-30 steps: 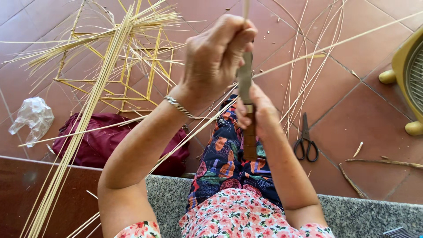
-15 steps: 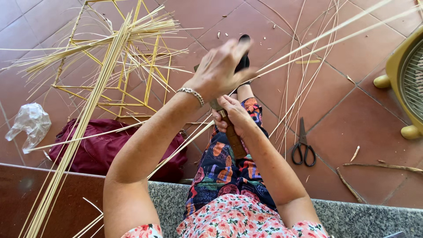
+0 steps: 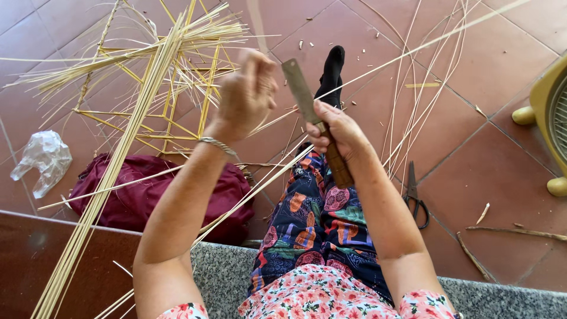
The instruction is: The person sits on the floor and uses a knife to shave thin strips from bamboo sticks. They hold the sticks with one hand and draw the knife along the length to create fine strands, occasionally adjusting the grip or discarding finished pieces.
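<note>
Head view: her right hand (image 3: 333,127) grips a wooden-handled flat steel knife (image 3: 307,106), fingers wrapped round the handle. At ten o'clock, the left hand (image 3: 245,94) pinches a thin pale bamboo strip (image 3: 257,26). I'd keep the strip taut, blade angled away.

Floor (image 3: 502,53) of large reddish-brown square tiles with pale grout lines, laid diagonally, lit by even daylight. Speckled grey stone ledge (image 3: 224,266) along the bottom edge, dark reddish-brown panel (image 3: 29,260) beside it at lower left. Scattered over the tiles: small chips and thin slivers (image 3: 508,231). At the right edge, part of a yellow fan (image 3: 546,97).
</note>
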